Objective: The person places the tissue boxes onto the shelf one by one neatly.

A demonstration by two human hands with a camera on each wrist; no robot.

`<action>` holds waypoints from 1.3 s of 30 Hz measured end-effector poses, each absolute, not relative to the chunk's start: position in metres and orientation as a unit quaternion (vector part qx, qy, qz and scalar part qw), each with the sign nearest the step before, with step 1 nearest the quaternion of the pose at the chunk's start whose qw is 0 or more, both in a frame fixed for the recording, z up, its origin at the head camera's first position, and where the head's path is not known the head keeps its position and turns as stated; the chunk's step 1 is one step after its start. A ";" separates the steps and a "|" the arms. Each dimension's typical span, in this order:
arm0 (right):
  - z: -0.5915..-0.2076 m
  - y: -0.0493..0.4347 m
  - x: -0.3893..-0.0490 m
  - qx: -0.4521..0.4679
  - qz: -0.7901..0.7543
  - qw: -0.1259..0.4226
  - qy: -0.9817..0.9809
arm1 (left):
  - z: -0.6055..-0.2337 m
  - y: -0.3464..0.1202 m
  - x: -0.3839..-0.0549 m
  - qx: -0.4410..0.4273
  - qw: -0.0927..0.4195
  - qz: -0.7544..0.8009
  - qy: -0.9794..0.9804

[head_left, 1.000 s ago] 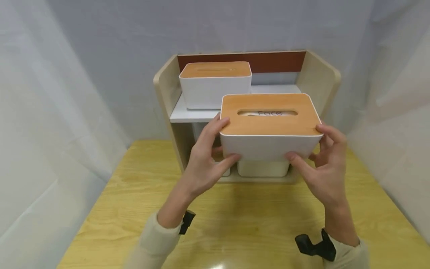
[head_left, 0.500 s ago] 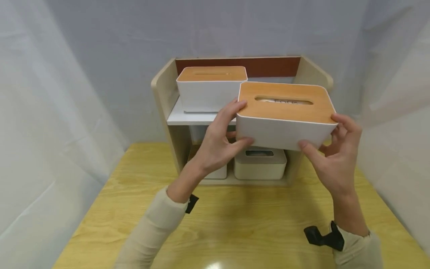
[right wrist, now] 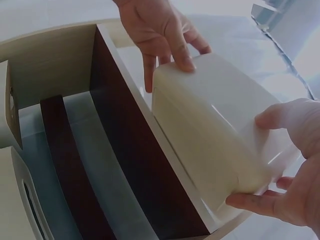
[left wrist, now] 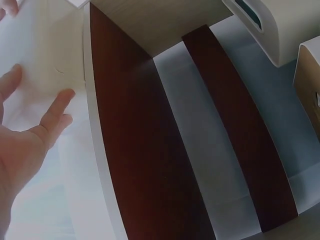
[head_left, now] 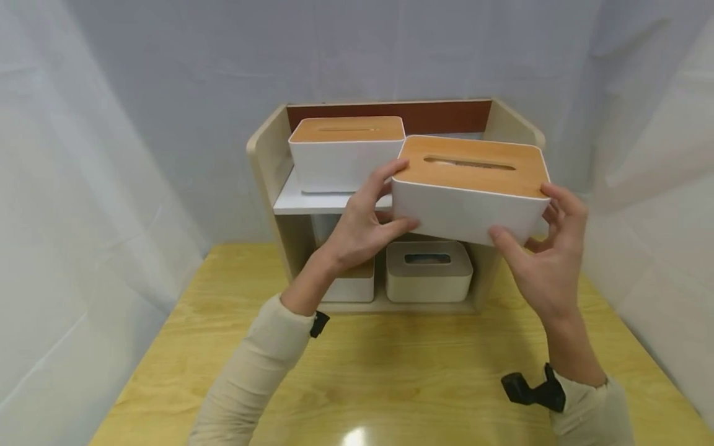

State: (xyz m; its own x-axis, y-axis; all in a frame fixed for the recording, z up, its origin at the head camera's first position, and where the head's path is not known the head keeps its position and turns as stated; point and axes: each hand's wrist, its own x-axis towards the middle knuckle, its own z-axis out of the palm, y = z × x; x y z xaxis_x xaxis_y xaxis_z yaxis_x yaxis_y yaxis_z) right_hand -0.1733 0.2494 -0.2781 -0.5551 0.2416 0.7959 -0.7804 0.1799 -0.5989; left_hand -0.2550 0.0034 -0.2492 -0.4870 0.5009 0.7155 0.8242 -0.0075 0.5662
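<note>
A white tissue box (head_left: 457,207) with an orange-brown wood-look lid is held at the right of the upper shelf (head_left: 304,199), its right end tipped lower. My left hand (head_left: 361,226) grips its left end, fingers at the lid edge and thumb on the front. At the other end my right hand (head_left: 549,251) holds it the same way. The right wrist view shows the box's (right wrist: 215,110) underside between both hands. In the left wrist view, my left hand (left wrist: 25,145) is beside the washed-out white box.
A similar tissue box (head_left: 346,164) stands on the upper shelf's left. Below, a cream box with a grey lid (head_left: 428,279) sits on the right and a white box (head_left: 351,288), partly hidden by my left arm, on the left. The shelf unit's side panels (head_left: 268,155) rise at both ends.
The tissue box has moved away from me and to the right, toward the upper shelf, and its right end has dipped. Both hands have moved with it, still holding its ends.
</note>
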 end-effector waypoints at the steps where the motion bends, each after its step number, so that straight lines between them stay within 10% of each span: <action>1: -0.278 0.250 -0.175 0.213 0.607 0.420 -0.641 | -0.249 0.004 -0.256 -0.482 0.155 -0.523 -0.685; 28: -0.261 0.276 -0.201 0.132 0.549 0.395 -0.724 | -0.239 0.020 -0.263 -0.422 0.169 -0.450 -0.769; 39: -0.265 0.258 -0.206 0.061 0.530 0.446 -0.719 | -0.269 0.033 -0.252 -0.378 0.369 -0.448 -0.721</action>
State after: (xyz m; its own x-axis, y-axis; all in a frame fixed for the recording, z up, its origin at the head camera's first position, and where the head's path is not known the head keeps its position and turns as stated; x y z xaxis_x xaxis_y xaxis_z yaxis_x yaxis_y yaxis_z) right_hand -0.2063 0.2583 -0.2647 -0.5954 0.3847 0.7054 -0.5596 0.4315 -0.7076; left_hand -0.2524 0.0327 -0.2692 -0.4410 0.2145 0.8715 0.8763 0.3129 0.3664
